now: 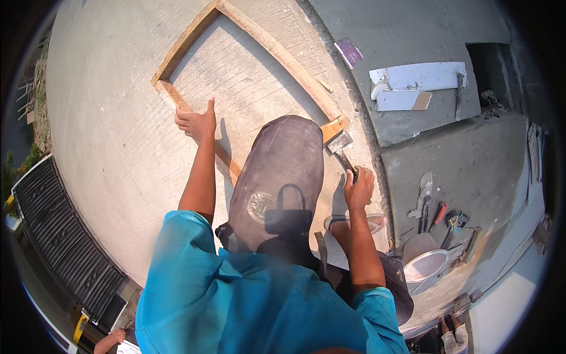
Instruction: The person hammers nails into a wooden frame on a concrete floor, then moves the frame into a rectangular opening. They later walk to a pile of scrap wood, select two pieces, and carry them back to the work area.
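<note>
A rectangular wooden frame [268, 44] lies on the pale concrete, its near side partly hidden behind my dark-clad knee [286, 159]. My left hand [199, 124] grips the frame's left side, fingers curled over the timber and thumb sticking up. In my right hand [359, 190] is a hammer [340, 143], held by its dark handle. The hammer's metal head sits right beside the frame's near right corner; whether it touches the wood I cannot tell. A small wood chip [325, 87] lies along the frame's right side.
Right of a rough edge, a grey cement ledge bears white broken boards [418, 78], a purple packet [348, 53], red-handled pliers [438, 216] and a round basin [425, 265]. A dark opening [494, 76] lies beyond. Other people show at the lower left [111, 341] and lower right [454, 337]; a dark gate [65, 236] stands left.
</note>
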The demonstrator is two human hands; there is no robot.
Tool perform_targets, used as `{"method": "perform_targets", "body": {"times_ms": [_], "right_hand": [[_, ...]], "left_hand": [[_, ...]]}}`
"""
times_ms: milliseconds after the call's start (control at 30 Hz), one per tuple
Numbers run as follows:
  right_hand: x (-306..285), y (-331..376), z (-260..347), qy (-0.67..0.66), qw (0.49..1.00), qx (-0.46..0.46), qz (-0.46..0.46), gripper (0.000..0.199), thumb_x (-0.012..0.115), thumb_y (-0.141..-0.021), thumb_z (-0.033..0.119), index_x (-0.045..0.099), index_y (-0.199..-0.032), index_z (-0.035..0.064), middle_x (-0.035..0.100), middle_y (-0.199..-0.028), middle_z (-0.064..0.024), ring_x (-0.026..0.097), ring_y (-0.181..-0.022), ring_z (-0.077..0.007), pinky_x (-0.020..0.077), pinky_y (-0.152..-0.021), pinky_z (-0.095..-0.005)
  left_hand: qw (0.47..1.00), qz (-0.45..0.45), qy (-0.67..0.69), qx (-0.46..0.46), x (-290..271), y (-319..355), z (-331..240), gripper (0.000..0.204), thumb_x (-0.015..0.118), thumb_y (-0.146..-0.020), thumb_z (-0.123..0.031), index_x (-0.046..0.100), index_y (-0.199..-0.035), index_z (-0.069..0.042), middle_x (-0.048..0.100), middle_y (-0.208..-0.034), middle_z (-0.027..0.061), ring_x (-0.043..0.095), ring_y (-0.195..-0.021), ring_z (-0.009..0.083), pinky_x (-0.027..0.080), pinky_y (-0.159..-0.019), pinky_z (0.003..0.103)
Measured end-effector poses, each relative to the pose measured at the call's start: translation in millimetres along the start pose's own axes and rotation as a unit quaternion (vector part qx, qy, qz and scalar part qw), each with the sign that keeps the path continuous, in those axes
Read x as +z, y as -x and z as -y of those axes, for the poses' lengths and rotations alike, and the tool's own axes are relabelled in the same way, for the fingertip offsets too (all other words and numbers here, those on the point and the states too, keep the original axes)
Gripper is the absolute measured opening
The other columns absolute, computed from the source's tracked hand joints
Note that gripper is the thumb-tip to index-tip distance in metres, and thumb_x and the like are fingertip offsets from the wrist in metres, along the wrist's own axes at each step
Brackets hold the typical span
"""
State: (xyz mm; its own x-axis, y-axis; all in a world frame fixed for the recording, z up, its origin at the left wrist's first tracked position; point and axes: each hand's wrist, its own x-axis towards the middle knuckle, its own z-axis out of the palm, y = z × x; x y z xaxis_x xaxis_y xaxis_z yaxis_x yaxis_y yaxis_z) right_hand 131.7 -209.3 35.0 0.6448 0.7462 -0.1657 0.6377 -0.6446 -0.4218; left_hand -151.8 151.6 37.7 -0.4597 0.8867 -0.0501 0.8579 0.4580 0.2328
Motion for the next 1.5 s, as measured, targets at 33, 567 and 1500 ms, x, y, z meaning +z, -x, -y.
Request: {"method": "perform_targets", "body": {"times_ms": [33,567,1500], "right_hand": [[0.2,-2.8,7.2,-0.026,1.0,-0.004,0.008,0.03,0.071,-0.087,0.024,0.062,-0.109,0.0043,0.066,-0.096,-0.0141,0.064,-0.092,-0.0337,0.0505,-0.076,-0.0429],[23.1,-100.6,92.3,-0.253,0.91,0.208,0.255,0.073,0.074,-0.083,0.044,0.043,-0.125,-0.0079,0.064,-0.109,-0.0257,0.067,-0.094,-0.0291,0.0545,-0.081,-0.0392],[7.9,-176.4,124.2,-0.389,0.912,0.068,0.106,0.039,0.064,-0.094,0.022,0.053,-0.124,0.0009,0.068,-0.108,-0.0167,0.067,-0.097,-0.0206,0.0533,-0.082,-0.0326]], "left_hand": [[0.995,0.024,0.009,-0.098,-12.1,-4.0,30.0,0.121,0.08,-0.065,-0.065,0.018,-0.146,0.001,0.025,-0.146,0.022,0.029,-0.137,0.0401,0.038,-0.105,0.055],[0.987,0.02,0.152,-0.041,42.1,61.0,146.7,0.082,0.076,-0.074,-0.026,0.036,-0.14,0.0,0.051,-0.128,0.0249,0.05,-0.12,0.0427,0.042,-0.102,0.047],[0.779,-0.023,0.453,-0.433,30.5,55.6,3.1,0.063,0.071,-0.069,-0.017,0.051,-0.123,0.009,0.058,-0.118,0.0229,0.061,-0.105,0.0326,0.05,-0.087,0.043]]}}
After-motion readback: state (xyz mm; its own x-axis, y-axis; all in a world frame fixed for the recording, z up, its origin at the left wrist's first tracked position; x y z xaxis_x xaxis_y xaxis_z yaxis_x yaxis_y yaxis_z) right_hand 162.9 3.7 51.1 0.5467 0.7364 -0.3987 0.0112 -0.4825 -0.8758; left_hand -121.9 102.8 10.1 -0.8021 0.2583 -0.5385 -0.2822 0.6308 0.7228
